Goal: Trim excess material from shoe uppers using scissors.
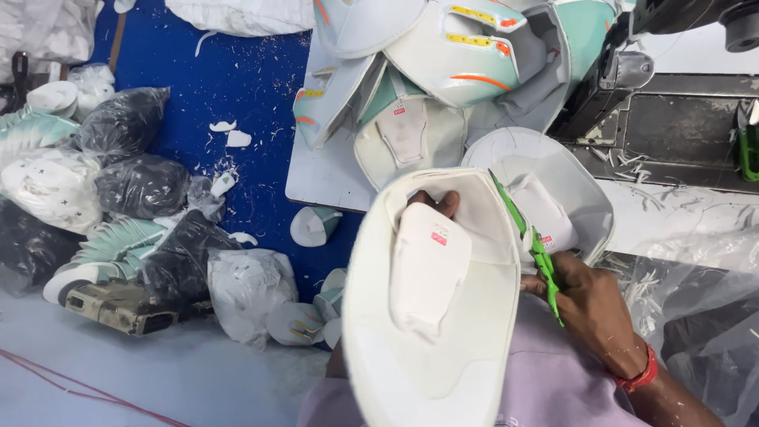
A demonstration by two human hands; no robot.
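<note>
Head view shows you holding a white shoe upper (pixel 431 316) up in front of you, inside face toward the camera, its white tongue pad (pixel 427 269) hanging down the middle. Your left hand (pixel 436 204) is almost wholly hidden behind the upper; only fingertips curl over the inner edge above the tongue pad, so it seems to grip the piece from behind, though the full hold cannot be seen. Your right hand (pixel 589 304), just to the right of the upper, is closed around green-handled scissors (pixel 531 241), whose blades run along the upper's right rim.

By the look of it you are trimming that rim, with the cut partway up the right side. The next move calls for keeping the blades flush to the edge and turning the upper with the hidden hand, fingertips kept clear of the blades.

Beyond the upper's top lies a stack of white and mint uppers (pixel 443 71) on a grey board (pixel 324 178). Left of the upper, white offcuts (pixel 229 134) scatter over a blue floor (pixel 237 63), beside filled plastic bags (pixel 142 186).
</note>
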